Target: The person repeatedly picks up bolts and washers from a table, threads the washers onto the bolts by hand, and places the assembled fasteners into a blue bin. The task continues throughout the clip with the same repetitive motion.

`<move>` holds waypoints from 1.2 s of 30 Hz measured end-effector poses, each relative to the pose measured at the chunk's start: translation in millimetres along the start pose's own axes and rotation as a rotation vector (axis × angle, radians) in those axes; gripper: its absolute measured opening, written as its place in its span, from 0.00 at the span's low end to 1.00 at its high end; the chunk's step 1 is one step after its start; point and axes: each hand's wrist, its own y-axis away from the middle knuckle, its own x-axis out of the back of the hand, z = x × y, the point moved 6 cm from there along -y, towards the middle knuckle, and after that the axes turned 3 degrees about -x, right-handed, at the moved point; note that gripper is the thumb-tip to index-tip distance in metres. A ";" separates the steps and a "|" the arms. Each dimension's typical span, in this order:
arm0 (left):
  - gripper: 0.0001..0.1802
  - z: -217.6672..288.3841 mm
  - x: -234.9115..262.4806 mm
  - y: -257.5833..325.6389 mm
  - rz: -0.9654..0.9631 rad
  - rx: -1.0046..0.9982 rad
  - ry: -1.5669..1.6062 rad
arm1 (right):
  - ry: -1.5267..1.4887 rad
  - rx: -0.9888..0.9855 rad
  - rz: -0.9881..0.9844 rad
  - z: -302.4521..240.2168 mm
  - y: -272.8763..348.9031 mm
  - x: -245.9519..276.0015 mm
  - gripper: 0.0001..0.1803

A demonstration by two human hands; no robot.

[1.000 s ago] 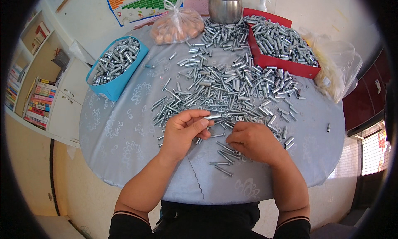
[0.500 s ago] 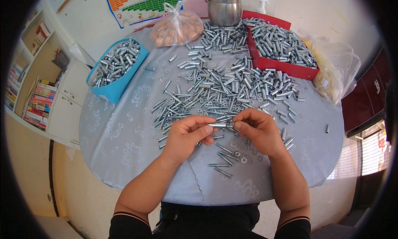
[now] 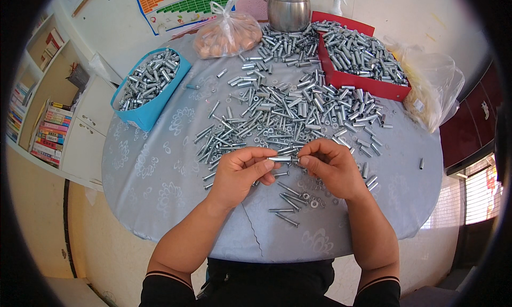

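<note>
Over the near middle of the table, my left hand (image 3: 236, 174) is closed in a pinch on a shiny metal anchor bolt (image 3: 281, 159) with a tubular sleeve. The bolt lies level, pointing to the right. At its right end my right hand (image 3: 335, 169) is closed, thumb and forefinger together on the tip; any small part between them is too hidden to name. Just below the hands lie several loose bolts (image 3: 288, 202) and some washers (image 3: 314, 204). Beyond them spreads a heap of metal sleeves, bolts and nuts (image 3: 298, 108).
A blue box (image 3: 154, 113) full of metal parts stands at the left, a red box (image 3: 368, 92) of them at the far right. Behind are a knotted bag of round brown items (image 3: 228, 38), a steel pot (image 3: 288, 11) and a clear plastic bag (image 3: 434, 94). The grey tablecloth (image 3: 160, 211) has a crack-like line.
My right fingertips have shifted slightly at the end of the anchor bolt. My left hand keeps its hold in nearly the same place.
</note>
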 end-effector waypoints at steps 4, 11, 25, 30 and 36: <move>0.12 -0.5 0.3 0.1 -0.010 0.002 -0.015 | -0.021 -0.002 0.005 1.7 -0.9 1.0 0.07; 0.12 -0.7 -0.7 0.7 0.006 0.012 -0.012 | -0.026 -0.062 0.040 -2.3 1.7 0.7 0.06; 0.12 -0.6 -4.0 1.7 -0.042 -0.014 -0.005 | 0.017 0.007 0.022 -2.7 3.1 -1.1 0.07; 0.12 -0.3 -4.5 0.3 -0.051 -0.016 -0.008 | 0.055 -0.005 0.009 -3.3 4.2 -0.1 0.08; 0.13 1.9 1.6 -0.5 -0.011 -0.013 -0.009 | 0.535 0.079 -0.145 -18.9 12.7 7.6 0.10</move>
